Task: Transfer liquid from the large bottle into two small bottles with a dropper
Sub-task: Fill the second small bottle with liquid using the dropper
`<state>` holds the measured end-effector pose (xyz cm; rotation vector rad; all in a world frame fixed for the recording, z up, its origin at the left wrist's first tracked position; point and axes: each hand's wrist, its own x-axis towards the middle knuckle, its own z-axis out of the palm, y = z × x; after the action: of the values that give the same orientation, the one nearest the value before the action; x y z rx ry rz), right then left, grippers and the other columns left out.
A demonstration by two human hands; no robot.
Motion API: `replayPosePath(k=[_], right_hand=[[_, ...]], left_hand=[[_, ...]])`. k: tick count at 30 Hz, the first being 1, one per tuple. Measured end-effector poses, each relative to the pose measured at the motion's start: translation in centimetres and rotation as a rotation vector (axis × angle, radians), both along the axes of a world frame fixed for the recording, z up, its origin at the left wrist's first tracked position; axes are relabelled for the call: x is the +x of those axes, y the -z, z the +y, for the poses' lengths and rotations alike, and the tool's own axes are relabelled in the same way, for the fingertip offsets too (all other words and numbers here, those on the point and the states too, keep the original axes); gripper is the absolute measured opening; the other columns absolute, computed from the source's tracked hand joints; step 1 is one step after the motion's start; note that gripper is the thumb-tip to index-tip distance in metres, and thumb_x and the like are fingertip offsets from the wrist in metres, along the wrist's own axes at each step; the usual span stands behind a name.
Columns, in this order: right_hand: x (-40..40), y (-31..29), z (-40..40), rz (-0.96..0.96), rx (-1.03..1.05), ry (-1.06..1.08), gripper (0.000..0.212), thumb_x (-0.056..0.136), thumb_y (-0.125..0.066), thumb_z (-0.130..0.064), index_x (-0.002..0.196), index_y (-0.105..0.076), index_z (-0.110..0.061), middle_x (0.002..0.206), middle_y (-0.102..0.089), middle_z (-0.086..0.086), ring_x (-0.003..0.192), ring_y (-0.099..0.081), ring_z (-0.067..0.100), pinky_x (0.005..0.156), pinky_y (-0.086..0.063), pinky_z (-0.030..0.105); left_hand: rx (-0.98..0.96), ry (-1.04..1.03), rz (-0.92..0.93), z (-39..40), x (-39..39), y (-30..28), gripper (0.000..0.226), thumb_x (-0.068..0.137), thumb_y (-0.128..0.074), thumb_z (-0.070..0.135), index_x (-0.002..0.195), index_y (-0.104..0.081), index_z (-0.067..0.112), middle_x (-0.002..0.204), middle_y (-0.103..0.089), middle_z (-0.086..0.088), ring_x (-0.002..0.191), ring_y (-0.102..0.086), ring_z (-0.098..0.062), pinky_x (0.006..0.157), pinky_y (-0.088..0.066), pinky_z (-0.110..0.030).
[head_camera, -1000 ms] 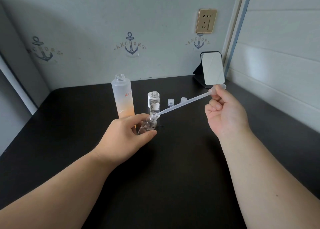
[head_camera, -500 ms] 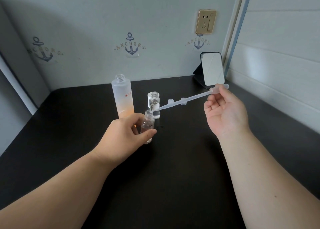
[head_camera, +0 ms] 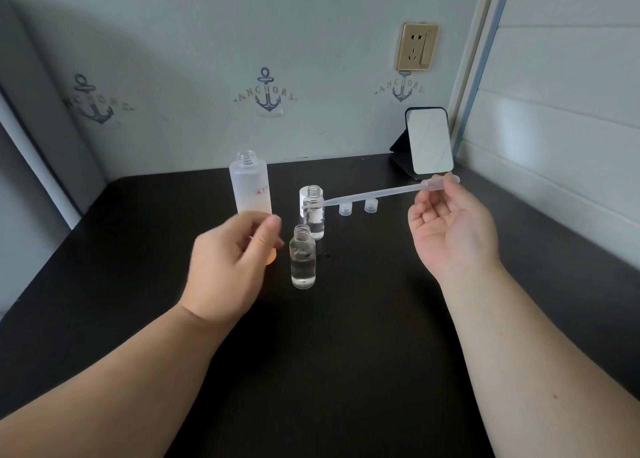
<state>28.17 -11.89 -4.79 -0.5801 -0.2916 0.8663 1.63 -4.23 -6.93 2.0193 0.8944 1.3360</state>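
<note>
Your right hand point(head_camera: 450, 229) pinches dropper point(head_camera: 377, 194) bulb, tip over far small bottle point(head_camera: 313, 211); left hand point(head_camera: 228, 260) fingers loosely curled, empty, beside near small bottle point(head_camera: 303, 256); next likely refill from large bottle point(head_camera: 250, 184) left of it

Black table point(head_camera: 346, 371) against pale anchor-printed wall point(head_camera: 207, 42) bearing gold socket point(head_camera: 417, 46).

Near half of black tabletop point(head_camera: 329, 371) open. Centre crowded: tall frosted bottle point(head_camera: 250, 184), two small clear glass bottles point(head_camera: 303, 258) point(head_camera: 314, 215), two small caps point(head_camera: 357, 207). Standing mirror point(head_camera: 430, 142) blocks back-right corner.
</note>
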Motion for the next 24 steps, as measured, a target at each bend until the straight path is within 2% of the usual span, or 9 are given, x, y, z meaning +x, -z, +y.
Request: replayPosePath(k=[3,8,10,12,14,16,19,21,24], right_hand=[[-0.1,0.0,0.0,-0.002,-0.002,-0.003,0.025,0.094,-0.068,-0.015,0.072,-0.076,-0.009,0.079,-0.072,0.002,0.067,-0.066,0.014,0.061,-0.051,0.023],[-0.2,0.1,0.2,0.004,-0.01,-0.011,0.026,0.094,-0.067,-0.014,0.071,-0.076,-0.008,0.079,-0.072,0.004,0.067,-0.067,0.015,0.062,-0.052,0.023],[-0.2,0.1,0.2,0.002,-0.014,-0.015,0.026,0.094,-0.067,-0.014,0.07,-0.076,-0.008,0.078,-0.071,0.003,0.067,-0.067,0.015,0.062,-0.052,0.023],[-0.2,0.2,0.3,0.004,-0.015,-0.017,0.027,0.094,-0.068,-0.014,0.069,-0.077,-0.009,0.077,-0.071,0.003,0.067,-0.067,0.016,0.062,-0.052,0.024],[-0.2,0.2,0.3,0.004,-0.011,-0.016,0.028,0.094,-0.068,-0.014,0.068,-0.078,-0.009,0.077,-0.071,0.003,0.069,-0.068,0.016,0.063,-0.053,0.024],[-0.2,0.1,0.3,-0.013,0.001,-0.022,0.027,0.095,-0.067,-0.015,0.071,-0.077,-0.009,0.079,-0.072,0.002,0.072,-0.069,0.015,0.066,-0.054,0.024],[-0.3,0.1,0.3,-0.016,0.028,-0.029,0.024,0.096,-0.067,-0.015,0.075,-0.078,-0.008,0.082,-0.073,0.002,0.077,-0.071,0.015,0.07,-0.056,0.025],[-0.3,0.0,0.3,-0.015,0.042,-0.029,0.029,0.097,-0.067,-0.016,0.072,-0.079,-0.009,0.084,-0.075,0.001,0.079,-0.073,0.015,0.071,-0.057,0.025],[-0.3,0.0,0.3,-0.03,0.052,-0.031,0.029,0.097,-0.066,-0.018,0.073,-0.08,-0.01,0.086,-0.075,0.001,0.081,-0.073,0.015,0.072,-0.057,0.024]], left_hand=[[-0.008,-0.196,-0.147,0.7,-0.3,-0.2,0.021,0.091,-0.053,0.052,0.103,-0.057,0.035,0.091,-0.062,0.021,0.085,-0.061,0.001,0.069,-0.045,-0.018],[-0.215,-0.1,-0.054,2.3,0.0,0.4,0.064,0.083,-0.071,0.047,0.14,-0.041,0.037,0.116,-0.058,0.023,0.099,-0.057,0.016,0.075,-0.046,-0.015],[-0.263,-0.081,0.041,2.6,0.3,0.7,0.058,0.086,-0.073,0.048,0.135,-0.044,0.041,0.111,-0.062,0.025,0.093,-0.058,0.018,0.072,-0.047,-0.017],[-0.263,-0.119,0.106,3.0,0.5,0.9,0.033,0.087,-0.071,0.048,0.113,-0.051,0.046,0.096,-0.065,0.023,0.085,-0.06,0.017,0.066,-0.047,-0.02],[-0.262,-0.122,0.104,3.2,0.5,0.9,0.025,0.088,-0.071,0.045,0.1,-0.05,0.048,0.095,-0.061,0.033,0.084,-0.058,0.018,0.064,-0.045,-0.021],[-0.26,-0.11,0.074,3.2,0.4,0.9,0.029,0.088,-0.073,0.042,0.105,-0.05,0.048,0.097,-0.058,0.04,0.087,-0.057,0.019,0.065,-0.045,-0.019],[-0.245,-0.087,0.049,2.9,0.3,0.6,0.032,0.088,-0.074,0.038,0.103,-0.051,0.055,0.097,-0.061,0.033,0.087,-0.063,0.008,0.064,-0.047,-0.02],[-0.227,-0.089,0.055,2.7,0.2,0.5,0.032,0.087,-0.073,0.037,0.1,-0.052,0.057,0.095,-0.062,0.027,0.084,-0.067,-0.007,0.068,-0.054,-0.029],[-0.205,-0.095,0.063,2.4,0.2,0.2,0.033,0.087,-0.073,0.034,0.102,-0.054,0.056,0.095,-0.062,0.025,0.086,-0.066,-0.013,0.078,-0.058,-0.044]])
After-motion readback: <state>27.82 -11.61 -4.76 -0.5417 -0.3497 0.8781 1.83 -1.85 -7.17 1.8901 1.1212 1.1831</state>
